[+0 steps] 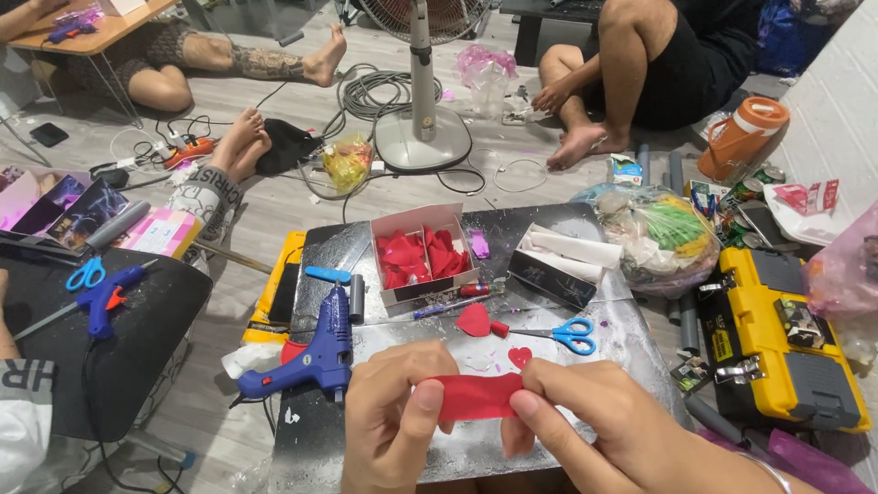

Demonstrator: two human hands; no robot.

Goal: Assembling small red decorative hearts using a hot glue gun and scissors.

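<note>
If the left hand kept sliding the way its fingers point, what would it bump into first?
The left hand points right along the red strip, so it would most likely meet the right hand first, which pinches the strip's other end. Both hands look level, though depth is hard to judge.

Bright, even indoor light fills the scene, with only soft, faint shadows under the blue glue gun (306,357) and the scissors (567,335). The shiny silver work board (549,393) throws back dull, patchy glare. The wide lens bends the edges, and both hands (402,416) at the bottom look slightly soft.
</note>
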